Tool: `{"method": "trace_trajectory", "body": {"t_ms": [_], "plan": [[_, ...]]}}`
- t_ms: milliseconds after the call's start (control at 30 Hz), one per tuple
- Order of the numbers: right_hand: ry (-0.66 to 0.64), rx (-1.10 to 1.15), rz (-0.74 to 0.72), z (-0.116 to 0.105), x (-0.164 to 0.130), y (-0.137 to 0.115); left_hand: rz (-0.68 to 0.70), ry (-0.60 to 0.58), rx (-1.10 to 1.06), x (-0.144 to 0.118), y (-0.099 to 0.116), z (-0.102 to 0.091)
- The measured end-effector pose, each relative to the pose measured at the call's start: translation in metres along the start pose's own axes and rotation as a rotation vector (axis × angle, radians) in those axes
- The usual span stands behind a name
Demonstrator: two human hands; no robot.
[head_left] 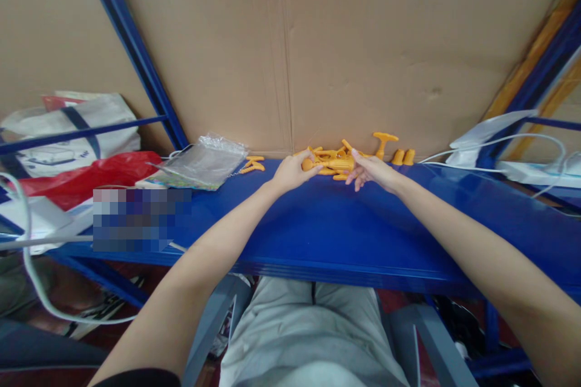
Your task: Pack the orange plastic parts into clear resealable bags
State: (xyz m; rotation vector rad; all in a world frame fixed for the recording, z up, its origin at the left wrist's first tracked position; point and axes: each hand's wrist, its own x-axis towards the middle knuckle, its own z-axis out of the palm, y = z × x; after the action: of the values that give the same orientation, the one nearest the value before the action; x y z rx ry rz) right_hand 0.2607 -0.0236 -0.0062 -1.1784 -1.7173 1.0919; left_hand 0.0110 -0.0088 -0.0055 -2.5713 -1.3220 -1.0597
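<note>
The left hand (290, 172) is pinched on the rounded left end of a jointed orange plastic toy figure (333, 162), thumb and fingers closed about it. The right hand (370, 170) meets the same figure from the other side, with the thumb on top of its right end and the fingers spread loosely beneath, so both hands hold it together. The figure sits at the far edge of the glossy blue metal shelf (345, 230), just in front of the brown cardboard sheet (345, 54) standing behind it. Just right of the hands, an orange T-shaped plastic peg (384, 142) stands upright, with two short orange plastic caps (403, 157) beside it. To the left along the far edge lie small loose orange plastic pieces (253, 164), then a crumpled clear plastic bag (204, 163). A red plastic bag (86, 178) lies at the left end, and white cables (494, 148) trail over the right end.
</note>
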Motion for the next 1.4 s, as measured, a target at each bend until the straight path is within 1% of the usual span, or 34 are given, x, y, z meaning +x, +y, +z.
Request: {"method": "trace_trajectory", "body": {"t_ms": [133,200,300,500,667,900,1067,1167,1233,1333,1400], "plan": [[-0.038,-0.014,-0.043,-0.004,-0.004,-0.001,-0.033,-0.002,-0.014,0.000,-0.004,-0.001],[-0.014,-0.024,-0.066,-0.005,-0.005,-0.001,-0.042,0.000,-0.009,0.000,-0.004,-0.001],[0.027,-0.018,-0.057,-0.004,-0.004,-0.001,-0.033,0.006,0.011,-0.001,-0.002,0.000],[0.012,0.032,-0.066,-0.001,-0.006,-0.005,-0.025,0.009,0.055,-0.002,0.004,-0.001],[0.030,0.067,-0.074,0.002,-0.008,-0.009,-0.027,0.014,0.064,-0.002,0.007,-0.002],[0.058,0.143,-0.042,0.006,-0.005,-0.008,-0.002,0.039,0.065,-0.002,0.005,0.000],[0.088,0.310,0.054,0.010,-0.002,-0.011,0.031,0.053,0.030,-0.002,0.000,0.003],[0.132,0.437,0.119,0.012,-0.002,-0.016,0.067,0.022,-0.003,-0.002,0.000,0.003],[0.184,0.486,0.127,0.009,-0.002,-0.018,0.084,0.011,-0.013,-0.001,-0.001,0.002],[0.323,0.502,0.055,-0.004,0.001,-0.017,0.045,0.035,0.015,0.001,-0.009,-0.005],[0.465,0.470,-0.050,-0.018,0.005,-0.011,-0.051,0.062,0.077,0.003,-0.021,-0.012]]}}
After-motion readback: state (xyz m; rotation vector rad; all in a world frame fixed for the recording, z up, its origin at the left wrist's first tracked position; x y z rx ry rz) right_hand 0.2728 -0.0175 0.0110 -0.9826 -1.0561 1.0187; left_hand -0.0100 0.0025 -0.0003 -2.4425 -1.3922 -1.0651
